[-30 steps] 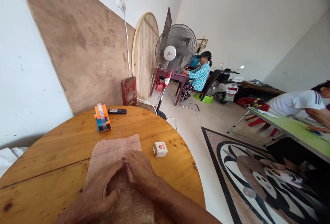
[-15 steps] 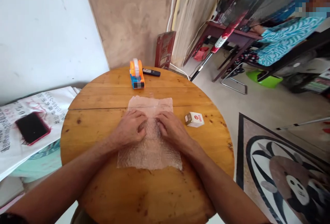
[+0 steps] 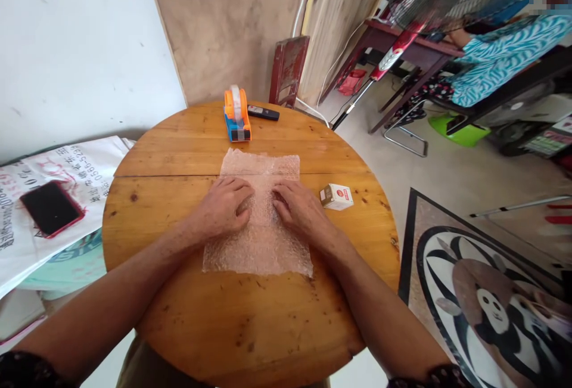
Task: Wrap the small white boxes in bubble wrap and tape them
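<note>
A sheet of clear bubble wrap [image 3: 261,251] lies flat on the round wooden table [image 3: 250,328]. My left hand [image 3: 226,204] rests on its left half, fingers stretched forward and slightly bent, thumb apart. On the right half lies my right hand [image 3: 297,206], its fingers also extended, palm down. A gap of bare bubble wrap separates the two hands. Just right of my right hand, off the sheet, sits a small white and brown box [image 3: 336,196] with a red mark.
An orange and blue tape dispenser [image 3: 238,117] stands at the table's far side beside a black remote-like object [image 3: 263,112]. A phone [image 3: 52,208] lies on a white sack [image 3: 100,161] at left. Beyond are a fan [image 3: 397,51] and a seated person [image 3: 504,60].
Both hands stay on the bubble wrap, with little movement of the fingers. The camera view has tilted slightly, so the table and the things on it appear higher.
</note>
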Motion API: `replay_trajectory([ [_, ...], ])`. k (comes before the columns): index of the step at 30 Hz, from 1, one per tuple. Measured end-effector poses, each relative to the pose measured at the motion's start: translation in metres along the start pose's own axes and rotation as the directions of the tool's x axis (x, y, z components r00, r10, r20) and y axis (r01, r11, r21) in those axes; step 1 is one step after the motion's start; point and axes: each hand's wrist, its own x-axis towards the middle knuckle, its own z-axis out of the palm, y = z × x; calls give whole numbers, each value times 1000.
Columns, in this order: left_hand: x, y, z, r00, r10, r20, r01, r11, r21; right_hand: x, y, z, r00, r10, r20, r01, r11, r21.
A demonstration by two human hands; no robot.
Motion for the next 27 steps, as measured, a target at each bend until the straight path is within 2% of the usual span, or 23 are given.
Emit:
replay_trajectory([
  [3,-1,5,-1,999,23,-41,-22,1000,20,0,-1,1,1000,10,0,-10,999,-37],
  [6,-3,13,-1,992,114,-51,-114,993,-4,0,-2,2,1000,29,8,-28,997,-69],
  [11,-6,24,1,980,173,98,-169,985,-45,0,0,3,1000,18,9,-18,996,-86],
  [16,-6,24,5,965,207,160,-205,978,-32,0,3,1,999,30,-33,-31,999,-45],
  [20,-6,22,6,964,217,153,-212,976,-47,-4,8,-16,989,55,-137,-53,998,17],
  [24,-6,22,5,962,237,138,-233,972,-41,-22,34,-49,949,178,-261,-163,983,79],
  [27,-6,22,6,962,236,138,-235,972,-23,-40,64,-66,948,280,-149,-279,960,31],
])
